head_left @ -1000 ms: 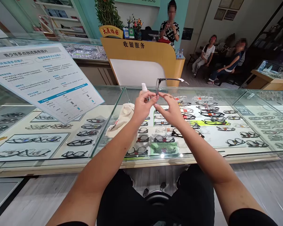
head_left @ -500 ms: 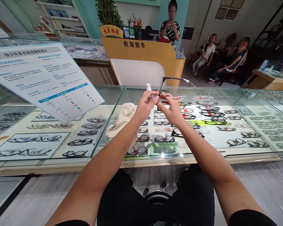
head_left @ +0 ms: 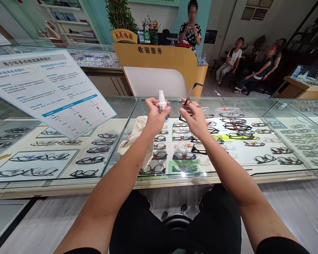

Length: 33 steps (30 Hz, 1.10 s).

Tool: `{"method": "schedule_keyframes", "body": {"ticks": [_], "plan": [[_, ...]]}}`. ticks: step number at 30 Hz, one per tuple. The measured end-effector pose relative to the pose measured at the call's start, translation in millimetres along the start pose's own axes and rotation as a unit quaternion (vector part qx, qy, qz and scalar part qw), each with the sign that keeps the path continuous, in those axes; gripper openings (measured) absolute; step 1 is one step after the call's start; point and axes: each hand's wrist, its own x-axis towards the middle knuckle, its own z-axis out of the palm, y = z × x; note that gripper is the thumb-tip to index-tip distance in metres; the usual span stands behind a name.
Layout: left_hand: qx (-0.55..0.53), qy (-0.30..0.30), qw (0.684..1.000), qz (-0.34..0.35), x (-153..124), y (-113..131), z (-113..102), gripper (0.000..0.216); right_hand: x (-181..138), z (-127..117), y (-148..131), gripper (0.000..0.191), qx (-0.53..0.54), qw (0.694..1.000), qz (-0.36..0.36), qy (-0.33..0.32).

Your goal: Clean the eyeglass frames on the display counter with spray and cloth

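Observation:
My right hand pinches a pair of dark-framed eyeglasses. A temple arm stretches up and to the right above the hand, and part of the frame is hidden by the fingers. My left hand is closed around a small white spray bottle, upright with its nozzle at the top. The bottle's lower part is partly covered by my thumb and fingers. Beneath my left forearm, a cream cloth pouch lies on the glass counter.
Several rows of eyeglasses show in the glass case below my hands. A large printed sheet stands at the left. Beyond the counter are a wooden cashier desk, a standing person and seated people.
My hands have parted. The left let go of the eyeglasses and took hold of the spray bottle, which shifted slightly left. The eyeglasses moved a little right in my right hand.

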Motion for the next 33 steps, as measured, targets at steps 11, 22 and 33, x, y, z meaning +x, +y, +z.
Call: {"method": "schedule_keyframes", "body": {"ticks": [11, 22, 33], "plan": [[-0.082, -0.010, 0.991, -0.101, 9, -3, -6, 0.063, 2, -3, 4, 0.062, 0.020, 1.000, 0.009, -0.014], [-0.192, -0.110, 0.942, -0.251, 4, 32, -10, 0.073, 5, -14, -8, 0.040, 0.112, 0.982, 0.078, -0.131], [-0.122, -0.167, 0.944, -0.257, 0, 43, -10, 0.092, 2, -11, -22, 0.049, 0.240, 0.938, 0.130, -0.213]]}}
